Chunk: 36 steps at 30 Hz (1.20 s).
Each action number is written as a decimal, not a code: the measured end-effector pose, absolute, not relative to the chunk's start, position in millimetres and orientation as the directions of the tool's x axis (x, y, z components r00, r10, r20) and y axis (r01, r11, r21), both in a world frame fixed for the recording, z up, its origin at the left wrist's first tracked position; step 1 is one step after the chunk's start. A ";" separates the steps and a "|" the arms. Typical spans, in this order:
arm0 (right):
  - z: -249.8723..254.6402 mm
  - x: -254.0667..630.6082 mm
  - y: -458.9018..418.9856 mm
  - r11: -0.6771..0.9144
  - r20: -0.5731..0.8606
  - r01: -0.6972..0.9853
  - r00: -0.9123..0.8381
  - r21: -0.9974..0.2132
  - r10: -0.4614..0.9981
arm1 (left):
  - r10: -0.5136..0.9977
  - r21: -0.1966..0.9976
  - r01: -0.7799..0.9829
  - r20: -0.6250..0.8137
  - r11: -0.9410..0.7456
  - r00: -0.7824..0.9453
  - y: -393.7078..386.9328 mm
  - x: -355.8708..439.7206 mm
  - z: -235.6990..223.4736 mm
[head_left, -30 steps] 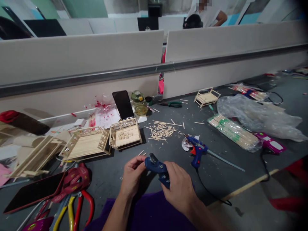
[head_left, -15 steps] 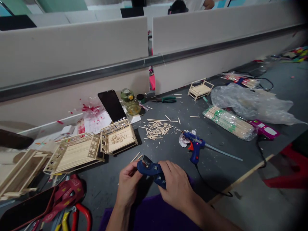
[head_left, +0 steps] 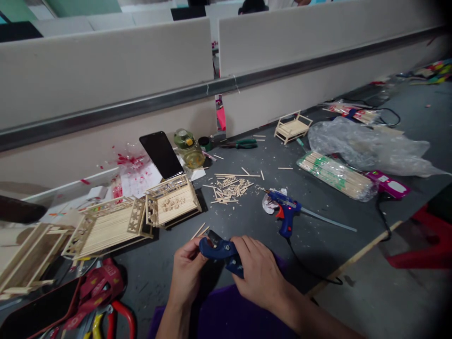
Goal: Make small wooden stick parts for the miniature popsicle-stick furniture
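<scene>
My right hand (head_left: 259,273) is wrapped round the handles of a blue pipe cutter (head_left: 221,250), held low over the front of the grey table. Beside the cutter's jaw my left hand (head_left: 189,266) is closed in a pinch, thumb against fingers. Whatever lies between those fingertips is too small and covered to make out. Just beyond the left hand lie a couple of thin wooden sticks (head_left: 198,230). Farther out is a pile of short cut stick pieces (head_left: 233,188). A blue hot glue gun (head_left: 287,212) with a glue stick in it rests to the right.
Small stick-built furniture models (head_left: 109,226) stand at the left, another model (head_left: 293,128) at the back. A phone (head_left: 161,154) leans by a green bottle (head_left: 189,148). Bagged sticks (head_left: 335,175) lie right. Red-handled pliers (head_left: 122,318) and a tape roll (head_left: 102,285) are front left.
The view has shifted slightly. Both hands keep nearly the same pose around the pipe cutter, and nothing on the table has visibly moved.
</scene>
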State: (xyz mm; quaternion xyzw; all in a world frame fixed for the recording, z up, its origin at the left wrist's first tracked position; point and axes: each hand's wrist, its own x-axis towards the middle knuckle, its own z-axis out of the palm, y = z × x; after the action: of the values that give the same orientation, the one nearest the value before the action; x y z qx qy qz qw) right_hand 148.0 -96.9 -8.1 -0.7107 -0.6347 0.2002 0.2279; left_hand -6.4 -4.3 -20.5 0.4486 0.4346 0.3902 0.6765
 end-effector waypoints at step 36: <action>-7.0 143.9 -96.9 -0.136 -0.042 0.766 0.142 -0.628 0.989 | 0.936 0.946 -0.201 -0.188 0.254 0.296 -9.1 -3.7 -18.3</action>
State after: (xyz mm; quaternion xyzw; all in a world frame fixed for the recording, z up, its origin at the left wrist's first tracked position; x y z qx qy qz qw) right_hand 143.9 -96.9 -7.0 -0.7169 -0.6121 0.2330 0.2389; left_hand -3.7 -9.1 -18.3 0.4415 0.4166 0.4223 0.6732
